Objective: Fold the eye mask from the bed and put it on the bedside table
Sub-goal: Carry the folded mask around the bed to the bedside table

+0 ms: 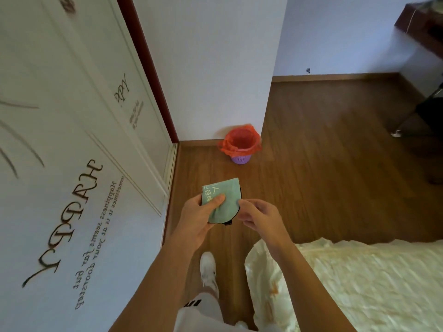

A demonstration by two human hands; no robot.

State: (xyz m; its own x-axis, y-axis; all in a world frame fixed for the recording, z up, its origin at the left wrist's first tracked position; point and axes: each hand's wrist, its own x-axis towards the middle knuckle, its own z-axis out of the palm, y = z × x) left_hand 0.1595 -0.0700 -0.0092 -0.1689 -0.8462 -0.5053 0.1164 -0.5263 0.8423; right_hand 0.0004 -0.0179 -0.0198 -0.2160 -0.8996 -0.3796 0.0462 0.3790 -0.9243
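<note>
A green eye mask (226,196) with pale lettering and a black edge is folded in half and held up over the wooden floor. My left hand (199,218) grips it from the left, thumb pressed on its front. My right hand (260,215) is at the mask's right edge, fingers curled and touching it near the black trim. A short black strap end hangs below the mask. The bed (359,283) with a cream cover lies at the lower right. No bedside table is in view.
A white wardrobe (72,164) with "HAPPY" lettering fills the left side. A purple bin with a red bag (240,146) stands by the white wall ahead. Dark furniture (429,111) sits at the far right. My leg and white shoe (208,269) are below.
</note>
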